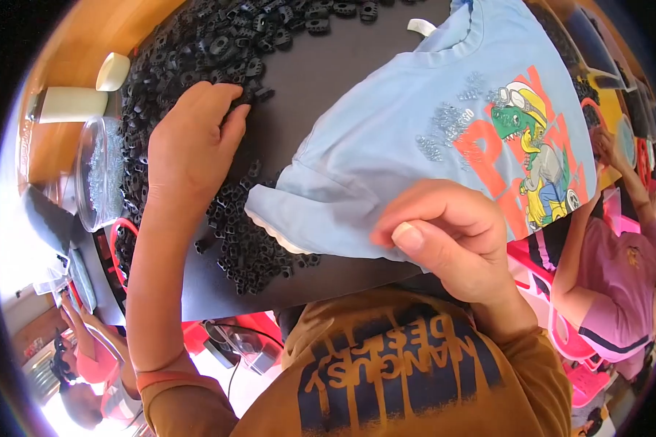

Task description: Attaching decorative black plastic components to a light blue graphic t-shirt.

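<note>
My left hand point(193, 138) rests at the edge of a heap of small black plastic parts point(219, 44), thumb and forefinger drawn together. A black part point(264, 93) lies right at those fingertips; whether they grip it or another is hidden. My right hand point(452, 237) hovers over the lower edge of a light blue T-shirt point(372, 138), thumb and forefinger pinched. Anything in that pinch is too small to make out. On the shirt, beside its printed cartoon dinosaur point(536, 146), lie several tiny clear pieces point(444, 127). A second pile of smaller black parts point(251, 255) sits near the table's front edge.
A clear round bowl point(98, 175) of tiny clear pieces stands left of my left forearm, below a white cylindrical container point(73, 105). At right, a person in a pink top point(612, 284) works at the table, near pink plastic chairs point(561, 320). Other people sit at lower left.
</note>
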Available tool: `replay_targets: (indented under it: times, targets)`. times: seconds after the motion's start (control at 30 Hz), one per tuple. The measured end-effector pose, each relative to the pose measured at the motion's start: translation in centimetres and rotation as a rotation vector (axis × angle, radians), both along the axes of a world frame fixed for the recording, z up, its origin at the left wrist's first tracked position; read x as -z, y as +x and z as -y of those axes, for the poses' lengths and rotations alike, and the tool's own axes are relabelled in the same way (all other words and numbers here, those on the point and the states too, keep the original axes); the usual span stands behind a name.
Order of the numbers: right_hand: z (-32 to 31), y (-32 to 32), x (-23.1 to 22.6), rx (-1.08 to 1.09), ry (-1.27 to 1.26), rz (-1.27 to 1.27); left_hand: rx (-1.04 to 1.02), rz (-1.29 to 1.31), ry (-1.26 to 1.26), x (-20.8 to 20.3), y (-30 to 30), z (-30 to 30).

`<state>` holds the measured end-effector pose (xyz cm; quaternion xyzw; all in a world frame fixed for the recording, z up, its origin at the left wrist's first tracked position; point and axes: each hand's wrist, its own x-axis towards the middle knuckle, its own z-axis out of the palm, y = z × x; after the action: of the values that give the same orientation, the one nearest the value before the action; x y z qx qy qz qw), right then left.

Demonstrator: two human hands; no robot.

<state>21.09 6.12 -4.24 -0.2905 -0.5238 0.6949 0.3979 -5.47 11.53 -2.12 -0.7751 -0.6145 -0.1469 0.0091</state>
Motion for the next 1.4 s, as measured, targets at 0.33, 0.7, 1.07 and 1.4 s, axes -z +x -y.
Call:
replay_targets:
  times: [0.33,0.7,1.07,1.4]
  targets:
    - [0.3,-0.5,1.4,0.117,0.033,-0.086,-0.147,0.5,-0.19,-2.6,3.8,2.4]
    - [-0.2,-0.6,2.1,0.24,0.454,-0.112,0.334,0.481,-0.221,-3.7,8.7,6.4]
    - [0.7,-0.7,2.6,0.255,0.691,-0.151,0.162,0.483,-0.366,-3.0,9.3,2.7]
    - [0.4,-0.5,2.7,0.251,0.683,-0.111,0.448,0.113,-0.221,0.2,11.7,0.0]
